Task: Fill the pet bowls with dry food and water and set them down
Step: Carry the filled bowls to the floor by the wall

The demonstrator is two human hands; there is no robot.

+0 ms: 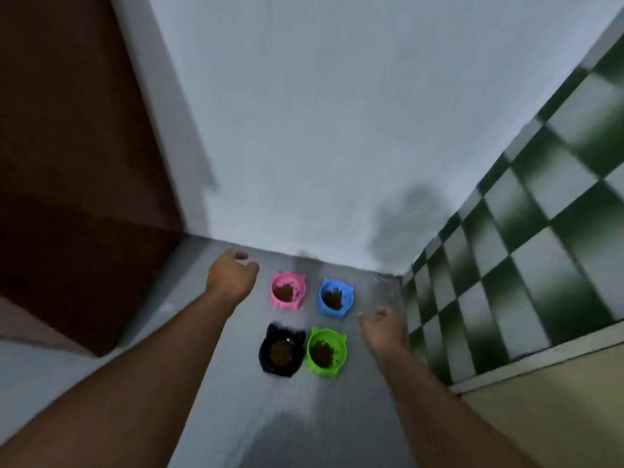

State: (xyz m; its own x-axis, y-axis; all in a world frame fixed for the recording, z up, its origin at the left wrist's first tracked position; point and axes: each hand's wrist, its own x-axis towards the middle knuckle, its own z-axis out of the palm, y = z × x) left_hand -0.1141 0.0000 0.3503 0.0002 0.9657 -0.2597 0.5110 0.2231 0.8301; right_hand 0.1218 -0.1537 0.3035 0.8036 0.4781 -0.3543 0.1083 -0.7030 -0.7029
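- Four cat-eared pet bowls stand on the grey floor (354,417) in the lower centre of the frame, arranged two by two: pink bowl (288,291) and blue bowl (335,297) in the far row near the white wall (320,130), black bowl (281,354) and green bowl (326,351) in the near row.
- Each bowl holds a small heap of brown dry food; no water is visible in any of them.
- The black and green bowls touch or nearly touch; the pink and blue bowls stand a little apart.
- The left hand (231,273), left of the pink bowl, is empty, its fingers loosely curled and gripping nothing.
- The right hand (385,329), right of the blue and green bowls, is likewise empty, fingers relaxed and partly spread; motion blur hides finer detail.
- A brown door (77,163) fills the upper left; green-and-white checkered tiles (526,248) line the right.
- Judgement: the food step appears complete and the bowls are set down; water remains outstanding.
- To finish well, keep the hands clear of the rims so that no bowl tips, and bring water in a separate vessel, pouring low to avoid wetting the kibble.
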